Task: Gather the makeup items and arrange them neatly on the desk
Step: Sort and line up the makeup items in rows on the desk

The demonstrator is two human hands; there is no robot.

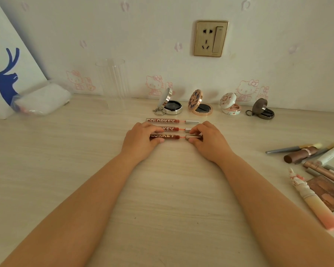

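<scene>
Both hands are down on the nearest lip gloss tube (174, 137), one at each end. The left hand (141, 138) has its fingers curled over the labelled body with the thumb tucked under, a closed grip around the tube. The right hand (206, 140) pinches the metallic cap end between thumb and fingertips, just as tight. The tube lies flat on the counter (162, 199), lengthwise left to right.

Just behind it, parallel and close, lie the second tube (176, 129), partly covered by the left fingers, and the third tube (172, 121), fully visible with its lettering facing up. The three make a neat stack of rows.

Further back along the wall stand four opened compacts in a line: a silver compact (170, 105) with a ring, a rose-gold compact (201, 106), a white floral compact (230, 106) and a dark grey compact (262, 111).

Off to the right, well apart from the hands, a loose heap of pencils and tubes (312, 155) lies crossed over one another, with a peach-coloured tube (314, 203) and a brown palette (330, 193) nearer the edge.
</scene>
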